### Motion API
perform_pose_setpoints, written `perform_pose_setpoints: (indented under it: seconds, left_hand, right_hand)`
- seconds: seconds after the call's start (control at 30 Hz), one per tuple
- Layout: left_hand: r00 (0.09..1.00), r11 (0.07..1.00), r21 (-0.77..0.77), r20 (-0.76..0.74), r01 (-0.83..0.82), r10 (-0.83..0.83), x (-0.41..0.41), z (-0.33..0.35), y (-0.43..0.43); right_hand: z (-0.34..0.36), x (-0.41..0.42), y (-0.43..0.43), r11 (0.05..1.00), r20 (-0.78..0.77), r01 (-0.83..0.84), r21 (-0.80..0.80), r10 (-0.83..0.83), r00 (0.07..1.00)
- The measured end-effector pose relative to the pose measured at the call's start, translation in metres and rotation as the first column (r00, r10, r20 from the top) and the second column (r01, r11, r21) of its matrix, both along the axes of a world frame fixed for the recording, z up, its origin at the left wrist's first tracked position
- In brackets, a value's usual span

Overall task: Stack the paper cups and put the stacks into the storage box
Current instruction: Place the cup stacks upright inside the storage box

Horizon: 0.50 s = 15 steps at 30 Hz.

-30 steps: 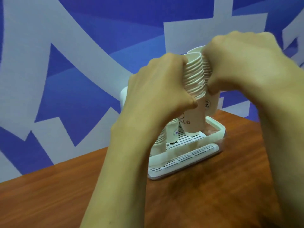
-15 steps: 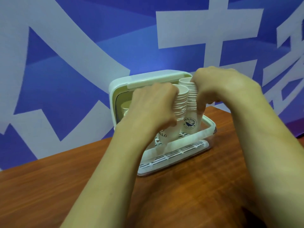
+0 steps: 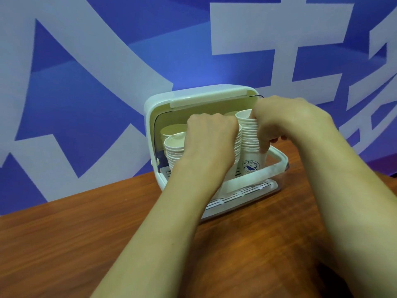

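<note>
Clearly: right hand (image 3: 285, 119) grip holds cup stack (image 3: 249, 136) printed "Be Funny"; left hand (image 3: 211, 138) grip holds neighbouring stack (image 3: 237, 145).

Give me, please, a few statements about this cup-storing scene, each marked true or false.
1. The lid of the storage box stands open. True.
2. The right hand grips the whale-logo cup stack. True.
3. The left hand lies flat on the table. False: it grips a second cup stack inside the box.
4. The box sits on a glass table. False: it sits on a wooden table.
</note>
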<state>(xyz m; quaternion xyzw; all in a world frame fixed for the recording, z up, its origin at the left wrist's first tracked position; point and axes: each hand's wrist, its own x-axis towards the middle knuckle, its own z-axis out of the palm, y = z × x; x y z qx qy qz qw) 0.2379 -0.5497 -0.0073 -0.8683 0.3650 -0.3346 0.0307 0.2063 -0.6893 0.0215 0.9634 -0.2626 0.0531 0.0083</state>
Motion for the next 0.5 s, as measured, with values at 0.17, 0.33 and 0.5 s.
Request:
perform_pose_setpoints:
  seconds: [0.17,0.33,0.5]
  left_hand:
    - [1.000,1.000,0.016,-0.015,0.003,-0.003,-0.0050,-0.0004,-0.0004]
    - [1.000,1.000,-0.012,0.005,-0.020,0.020,-0.0080,-0.0009,-0.0020]
    - [1.000,1.000,-0.014,0.004,-0.022,0.023,-0.0093,-0.0012,-0.0007]
  right_hand:
    - [-0.0048,0.0052,-0.0041,0.999,-0.050,0.020,0.031,-0.019,0.999]
    - [-0.0013,0.0044,-0.0062,0.995,-0.101,0.034,0.098,-0.024,0.995]
    - [0.0029,0.0006,-0.0052,0.987,-0.146,0.010,0.161,0.014,0.989]
